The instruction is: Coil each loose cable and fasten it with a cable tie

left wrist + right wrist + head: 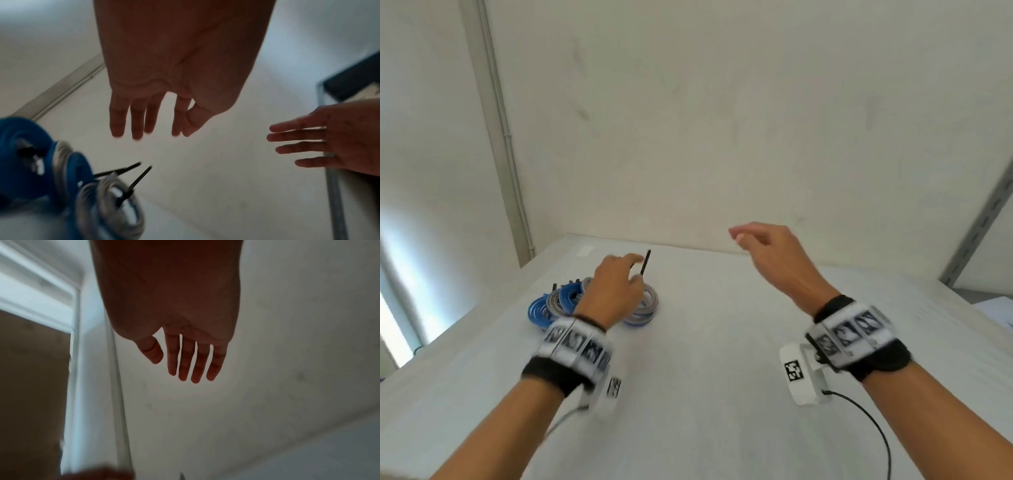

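Several coiled blue and grey cables (558,301) lie bunched together on the white table (722,394), left of centre, each bound with a black cable tie. One tie tail (645,262) sticks up beside the nearest grey coil (645,306). My left hand (633,270) hovers over the bunch with straight, relaxed fingers and holds nothing. The left wrist view shows its fingertips (118,131) apart from the coils (61,178) and the tie tails (141,177). My right hand (743,236) is raised to the right, open and empty, as its own view confirms (180,369).
A white wall rises just behind the table's far edge (688,245). A small white label (585,251) lies near the far left corner. A grey slotted metal upright (983,219) stands at the right. A black wire (873,421) trails from my right wrist unit.
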